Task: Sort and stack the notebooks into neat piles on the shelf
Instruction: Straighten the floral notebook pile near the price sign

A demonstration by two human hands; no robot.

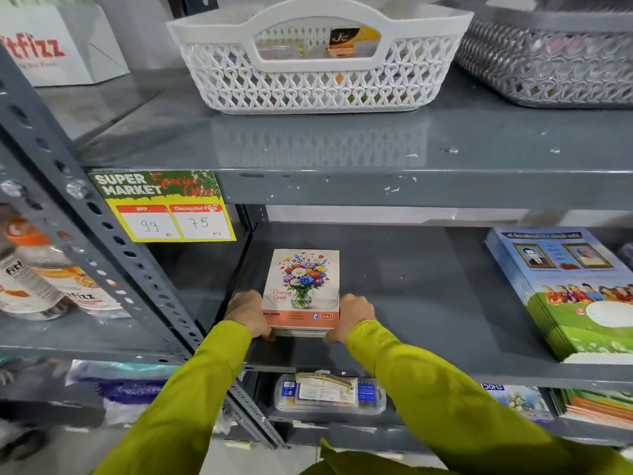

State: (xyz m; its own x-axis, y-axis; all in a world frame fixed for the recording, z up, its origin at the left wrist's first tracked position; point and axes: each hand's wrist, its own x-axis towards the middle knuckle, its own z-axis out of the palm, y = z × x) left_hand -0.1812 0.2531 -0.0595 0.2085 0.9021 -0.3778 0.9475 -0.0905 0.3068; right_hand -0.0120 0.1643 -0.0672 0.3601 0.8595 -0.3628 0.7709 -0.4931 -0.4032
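A small pile of notebooks with a flower-vase cover point(301, 286) lies flat on the grey middle shelf point(428, 303), near its left post. My left hand point(248, 313) grips the pile's near left corner and my right hand point(349, 315) grips its near right corner, fingers curled under the bottom edge. Both arms wear yellow-green sleeves. A second, larger pile of blue and green notebooks point(568, 289) rests on the same shelf at the far right, well apart from my hands.
A white lattice basket point(318, 63) and a grey basket point(548, 56) stand on the shelf above. A yellow price tag point(164, 207) hangs on that shelf's front edge. Bottles point(41, 279) fill the left bay. A clear plastic case point(329, 394) and more notebooks point(596, 406) lie below.
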